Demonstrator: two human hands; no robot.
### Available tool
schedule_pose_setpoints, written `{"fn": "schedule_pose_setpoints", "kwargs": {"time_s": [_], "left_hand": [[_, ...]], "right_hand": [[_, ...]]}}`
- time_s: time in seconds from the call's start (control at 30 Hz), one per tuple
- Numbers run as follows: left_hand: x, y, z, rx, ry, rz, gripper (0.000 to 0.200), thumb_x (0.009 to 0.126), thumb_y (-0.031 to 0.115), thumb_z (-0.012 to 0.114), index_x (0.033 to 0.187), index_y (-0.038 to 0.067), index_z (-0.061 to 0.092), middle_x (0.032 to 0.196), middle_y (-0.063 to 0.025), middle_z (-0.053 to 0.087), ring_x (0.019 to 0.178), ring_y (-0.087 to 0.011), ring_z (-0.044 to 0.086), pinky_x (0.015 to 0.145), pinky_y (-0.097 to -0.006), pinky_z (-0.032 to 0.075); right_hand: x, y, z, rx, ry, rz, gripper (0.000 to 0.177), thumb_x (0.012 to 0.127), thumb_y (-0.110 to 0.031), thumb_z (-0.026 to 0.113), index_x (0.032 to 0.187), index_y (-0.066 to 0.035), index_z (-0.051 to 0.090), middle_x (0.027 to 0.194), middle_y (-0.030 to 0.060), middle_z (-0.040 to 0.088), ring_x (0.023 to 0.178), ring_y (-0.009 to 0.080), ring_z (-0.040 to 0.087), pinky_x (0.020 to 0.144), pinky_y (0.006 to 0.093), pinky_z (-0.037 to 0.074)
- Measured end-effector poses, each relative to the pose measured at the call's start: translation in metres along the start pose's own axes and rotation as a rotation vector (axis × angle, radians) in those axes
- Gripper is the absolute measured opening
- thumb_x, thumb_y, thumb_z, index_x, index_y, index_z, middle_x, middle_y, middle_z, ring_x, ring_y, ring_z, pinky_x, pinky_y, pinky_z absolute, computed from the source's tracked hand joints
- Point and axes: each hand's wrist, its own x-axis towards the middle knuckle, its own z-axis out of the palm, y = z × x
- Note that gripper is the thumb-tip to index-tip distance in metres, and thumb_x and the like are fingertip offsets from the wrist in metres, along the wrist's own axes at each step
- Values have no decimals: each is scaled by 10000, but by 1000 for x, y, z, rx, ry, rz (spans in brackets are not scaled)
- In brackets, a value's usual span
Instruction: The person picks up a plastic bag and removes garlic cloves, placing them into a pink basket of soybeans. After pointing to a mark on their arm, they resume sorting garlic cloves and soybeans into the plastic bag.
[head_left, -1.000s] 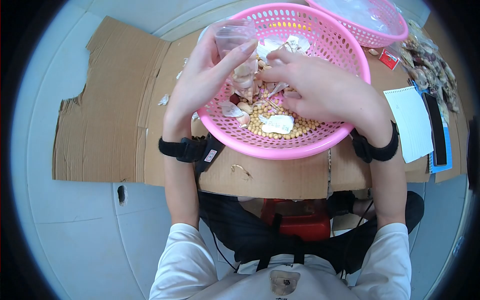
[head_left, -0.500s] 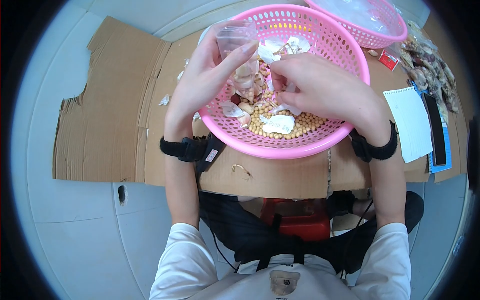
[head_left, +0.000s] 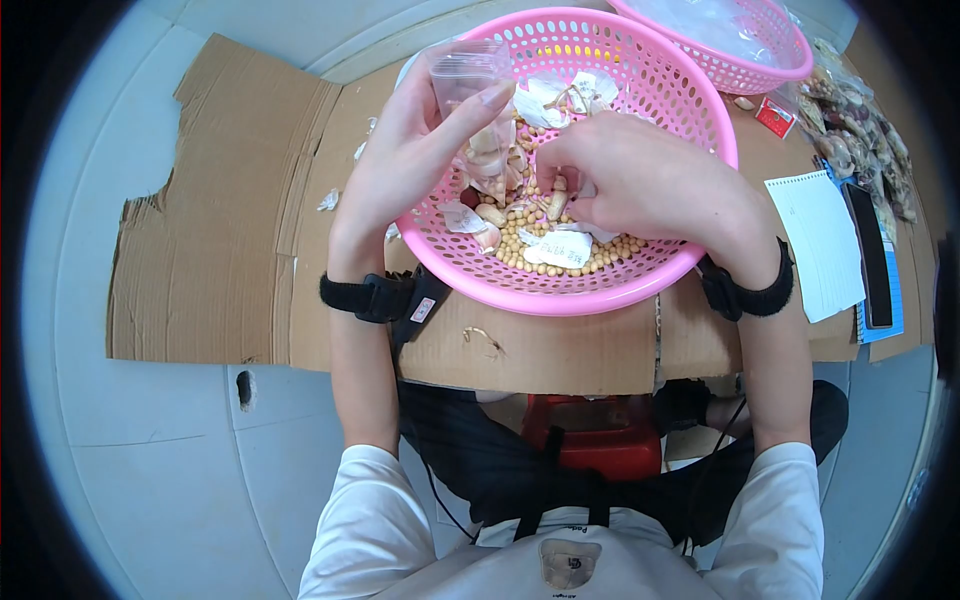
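My left hand (head_left: 420, 140) grips a clear zip bag (head_left: 470, 65) by its upper part. Pale pieces and small beans show through the bag, which hangs over the left side of a pink basket (head_left: 560, 300). Inside the basket, my right hand (head_left: 635, 170) has its thumb and fingers closed around a peanut (head_left: 557, 204). Yellow soybeans (head_left: 540, 255) cover the basket floor, along with a garlic clove (head_left: 488, 238), another peanut (head_left: 490, 214) and torn paper scraps. One scrap with handwriting (head_left: 558, 250) lies on the beans near the front.
A second pink basket (head_left: 790, 65) with clear plastic stands behind. At the right lie a small red box (head_left: 775, 117), a bag of dark mixed pieces (head_left: 870, 140), a white notepad (head_left: 815, 245) and a black phone-like object (head_left: 868, 255). Cardboard (head_left: 220, 230) covers the table; a rootlike scrap (head_left: 485, 339) lies in front.
My right hand has shifted slightly, and a peanut now shows between its fingers. The written paper scrap has moved a little. The left hand and zip bag stay nearly still.
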Motion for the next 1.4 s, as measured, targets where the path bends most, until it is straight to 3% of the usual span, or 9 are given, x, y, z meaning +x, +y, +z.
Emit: {"fn": "schedule_pose_setpoints", "kwargs": {"time_s": [0.37,0.47,0.57,0.63,0.77,0.83,1.03,1.33,1.4], "left_hand": [[-2,4,1,52,-4,-38,517,1032,202,661,1470,-10,487,1336,-116,645,1258,-184,598,1103,-351,445],[0,0,-2,16,-17,-25,599,1010,234,716,1482,-7,437,1269,-111,661,1137,-149,643,924,-307,549],[0,1,0,-29,-19,-35,582,1013,222,710,1476,-7,442,1257,-107,661,1130,-147,647,914,-302,556],[0,1,-1,-12,-11,-36,577,1014,217,707,1476,-5,443,1254,-105,662,1126,-149,650,920,-305,556],[1,-3,-2,48,1,21,541,1011,192,705,1459,1,468,1258,-96,665,1120,-153,659,936,-316,555],[0,0,-2,68,-50,6,541,997,193,721,1447,2,488,1257,-96,668,1128,-153,657,947,-315,549],[-1,-4,-3,143,-144,22,611,921,234,796,1425,-2,543,1246,-110,671,1163,-181,641,1006,-343,515],[-1,-4,-4,174,-147,29,667,888,260,817,1439,0,545,1271,-119,666,1197,-208,628,1049,-384,492],[-2,-4,-3,171,-140,31,666,888,264,817,1438,1,548,1269,-120,668,1201,-208,626,1052,-386,490]], "right_hand": [[1,5,4,-12,-17,-36,138,831,-63,694,940,10,648,800,196,668,806,370,681,760,467,526],[2,9,10,-6,163,-100,174,869,-99,688,981,14,619,820,206,670,814,377,678,748,463,522],[5,12,11,16,330,-135,214,956,-166,653,1044,22,604,821,211,665,814,381,676,750,456,519],[7,9,9,-7,448,20,253,1034,-224,590,1064,26,606,825,204,662,800,375,670,743,450,510],[11,8,4,83,556,16,275,995,-196,526,951,62,608,825,275,655,839,459,660,770,548,500],[11,9,2,82,623,2,309,1068,-277,553,1109,25,606,832,175,645,800,308,654,736,408,492],[-1,-18,-21,434,710,-57,254,1009,-171,625,1055,75,664,889,158,677,802,222,644,724,341,502],[-3,-16,-22,213,780,-320,232,987,-162,658,1026,65,679,848,132,672,767,193,646,692,318,506],[-9,-25,-24,260,781,-239,222,989,-148,652,1032,68,681,851,129,676,742,176,645,665,308,505]]}}
